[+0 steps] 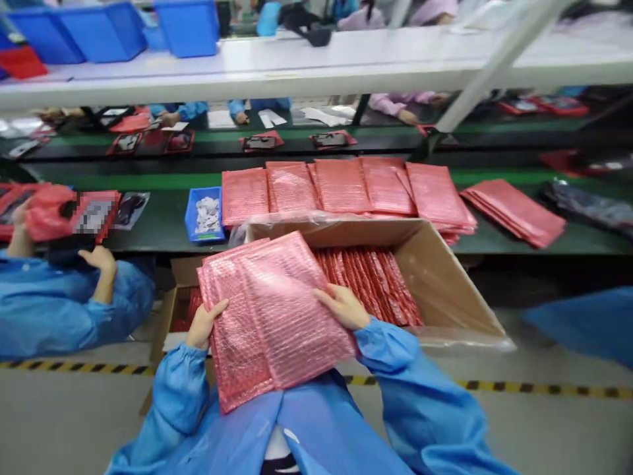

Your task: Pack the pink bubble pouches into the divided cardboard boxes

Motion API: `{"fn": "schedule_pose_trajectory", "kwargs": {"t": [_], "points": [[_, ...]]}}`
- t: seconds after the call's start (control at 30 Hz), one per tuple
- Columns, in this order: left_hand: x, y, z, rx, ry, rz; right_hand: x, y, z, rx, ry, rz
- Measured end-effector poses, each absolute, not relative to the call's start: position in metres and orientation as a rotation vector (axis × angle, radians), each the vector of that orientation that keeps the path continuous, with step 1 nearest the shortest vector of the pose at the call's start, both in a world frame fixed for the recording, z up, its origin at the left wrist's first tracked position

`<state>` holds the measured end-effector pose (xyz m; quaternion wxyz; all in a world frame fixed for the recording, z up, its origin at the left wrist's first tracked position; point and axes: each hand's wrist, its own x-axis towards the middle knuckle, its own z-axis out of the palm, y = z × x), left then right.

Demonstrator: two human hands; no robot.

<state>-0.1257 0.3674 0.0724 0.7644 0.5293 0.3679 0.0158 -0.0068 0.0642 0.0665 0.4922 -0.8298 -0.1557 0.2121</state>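
Pink bubble-wrap bags (277,310) are held in front of my chest, with one overlapping others in a small stack. My left hand (204,324) grips their left edge, thumb on top and fingers hidden beneath. On the right edge is my right hand (345,306), its thumb and fingers closed over the top bag. Just beyond the bags stands an open cardboard box (440,277) lined with clear plastic. Inside it, many red bubble bags (368,284) stand on edge in a packed row.
Piles of pink bags (341,188) lie along the green belt (163,181). A small blue bin (204,214) holds white pieces. To the left, a co-worker's hand (101,260) is near red pouches. A white shelf (297,59) with blue bins (185,30) runs above; a slanted post (494,66) crosses the right.
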Motion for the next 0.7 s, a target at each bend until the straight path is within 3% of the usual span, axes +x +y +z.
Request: {"fn": "schedule_pose_trajectory", "kwargs": {"t": [0.13, 0.27, 0.47, 0.7], "points": [[-0.142, 0.376, 0.063, 1.012, 0.847, 0.075, 0.014, 0.016, 0.076, -1.994, -0.216, 0.358], [-0.149, 0.375, 0.055, 0.869, 0.896, 0.027, 0.017, 0.022, 0.084, -2.293, -0.314, 0.100], [-0.148, 0.374, 0.053, 0.828, 0.868, 0.012, 0.015, 0.093, 0.079, -2.930, -0.494, 0.306], [-0.148, 0.370, 0.053, 0.804, 0.920, 0.037, 0.024, 0.183, 0.048, -2.988, -0.590, 0.586]]}}
